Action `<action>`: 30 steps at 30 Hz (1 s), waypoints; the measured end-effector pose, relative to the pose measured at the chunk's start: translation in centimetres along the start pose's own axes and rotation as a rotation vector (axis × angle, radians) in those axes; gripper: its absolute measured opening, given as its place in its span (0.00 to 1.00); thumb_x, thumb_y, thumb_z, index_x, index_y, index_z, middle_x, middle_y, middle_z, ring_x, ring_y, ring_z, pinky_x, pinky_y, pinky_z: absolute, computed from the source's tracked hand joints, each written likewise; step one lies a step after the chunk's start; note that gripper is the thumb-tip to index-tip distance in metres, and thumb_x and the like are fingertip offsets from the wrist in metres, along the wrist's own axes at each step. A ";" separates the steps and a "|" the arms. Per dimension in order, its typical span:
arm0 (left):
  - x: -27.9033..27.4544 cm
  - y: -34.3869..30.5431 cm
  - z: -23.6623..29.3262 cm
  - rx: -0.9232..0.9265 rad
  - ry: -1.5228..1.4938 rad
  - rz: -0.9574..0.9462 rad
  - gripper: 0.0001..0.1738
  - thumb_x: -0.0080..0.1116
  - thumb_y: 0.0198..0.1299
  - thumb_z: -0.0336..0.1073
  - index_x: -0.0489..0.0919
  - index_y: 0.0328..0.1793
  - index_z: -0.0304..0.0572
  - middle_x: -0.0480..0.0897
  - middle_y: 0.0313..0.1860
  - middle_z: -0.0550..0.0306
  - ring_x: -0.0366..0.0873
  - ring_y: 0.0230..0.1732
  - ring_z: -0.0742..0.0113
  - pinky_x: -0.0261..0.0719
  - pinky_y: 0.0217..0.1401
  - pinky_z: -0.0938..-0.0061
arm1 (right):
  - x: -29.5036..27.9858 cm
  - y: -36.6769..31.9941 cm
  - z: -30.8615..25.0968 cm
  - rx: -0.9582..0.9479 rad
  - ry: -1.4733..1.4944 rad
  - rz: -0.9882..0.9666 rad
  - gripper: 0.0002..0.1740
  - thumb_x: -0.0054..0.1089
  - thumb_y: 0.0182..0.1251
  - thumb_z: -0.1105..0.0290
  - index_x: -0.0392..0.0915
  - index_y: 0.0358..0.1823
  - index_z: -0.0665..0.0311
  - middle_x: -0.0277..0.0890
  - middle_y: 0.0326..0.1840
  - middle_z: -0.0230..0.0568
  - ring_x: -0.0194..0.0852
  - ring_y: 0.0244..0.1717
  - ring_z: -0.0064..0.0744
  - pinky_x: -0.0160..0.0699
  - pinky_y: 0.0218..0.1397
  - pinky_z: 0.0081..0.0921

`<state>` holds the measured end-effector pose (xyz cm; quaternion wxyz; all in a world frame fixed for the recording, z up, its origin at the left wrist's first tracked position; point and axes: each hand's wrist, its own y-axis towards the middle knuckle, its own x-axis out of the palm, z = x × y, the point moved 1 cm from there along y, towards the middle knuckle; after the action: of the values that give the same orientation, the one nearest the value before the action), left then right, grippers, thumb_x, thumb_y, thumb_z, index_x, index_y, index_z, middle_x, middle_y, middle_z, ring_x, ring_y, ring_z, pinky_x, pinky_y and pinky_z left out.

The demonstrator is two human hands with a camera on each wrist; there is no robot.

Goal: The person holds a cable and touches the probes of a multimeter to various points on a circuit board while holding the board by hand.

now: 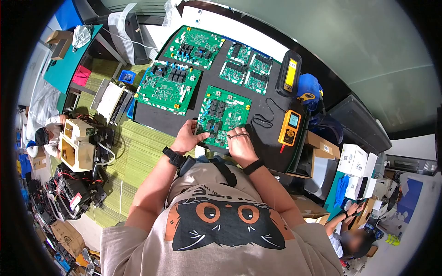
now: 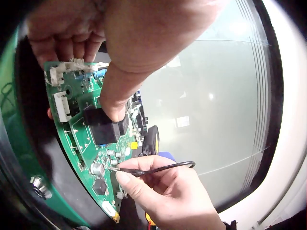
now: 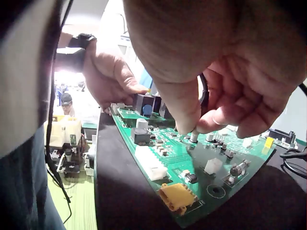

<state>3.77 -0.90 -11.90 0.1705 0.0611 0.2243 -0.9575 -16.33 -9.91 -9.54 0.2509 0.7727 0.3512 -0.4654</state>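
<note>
A green circuit board [image 1: 237, 108] with black relays and white connectors lies at the front of the dark tabletop, before the person. The left hand [image 1: 186, 138] grips its near left corner. In the left wrist view the thumb presses on a black relay [image 2: 101, 125], while the other fingers are behind the board's edge. The right hand [image 1: 241, 145] is over the near right part of the board. Its thumb and fingers pinch a thin black probe [image 2: 136, 172] with a black lead, tip close by a small round capacitor [image 2: 97, 169]. In the right wrist view the fingers hide most of the probe.
An orange handheld meter [image 1: 289, 129] lies to the right, beside a coiled black cord [image 1: 262, 122]. Behind it are a black case [image 1: 282, 76] and a blue object [image 1: 309, 86]. More green boards [image 1: 168, 89] lie at the left and back. An open cardboard box [image 1: 322, 145] stands right.
</note>
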 end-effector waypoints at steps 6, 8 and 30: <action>-0.1 -0.1 0.3 0.010 0.014 0.003 0.35 0.77 0.49 0.37 0.70 0.58 0.28 0.81 0.47 0.49 0.80 0.46 0.66 0.80 0.50 0.71 | -0.1 -0.4 0.1 -0.010 0.041 0.024 0.05 0.55 0.56 0.74 0.76 0.35 0.64 0.74 0.39 0.48 0.72 0.45 0.49 0.71 0.52 0.40; -0.1 0.0 0.2 0.011 0.034 0.007 0.35 0.77 0.48 0.37 0.70 0.57 0.28 0.81 0.46 0.49 0.80 0.46 0.65 0.80 0.50 0.71 | -0.1 -0.5 0.2 -0.020 0.036 0.065 0.05 0.57 0.57 0.72 0.79 0.34 0.62 0.75 0.39 0.44 0.72 0.44 0.46 0.71 0.51 0.39; -0.4 0.2 1.0 -0.006 0.176 -0.011 0.35 0.79 0.47 0.40 0.71 0.55 0.27 0.82 0.43 0.49 0.80 0.45 0.64 0.79 0.49 0.71 | 0.2 -1.0 -1.6 0.166 -0.138 0.109 0.07 0.59 0.62 0.66 0.76 0.36 0.60 0.74 0.37 0.44 0.73 0.43 0.48 0.72 0.48 0.43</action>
<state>4.17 -1.40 -11.00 0.1451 0.1432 0.2416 -0.9487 -16.17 -8.13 -9.10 0.2345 0.7750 0.2506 -0.5307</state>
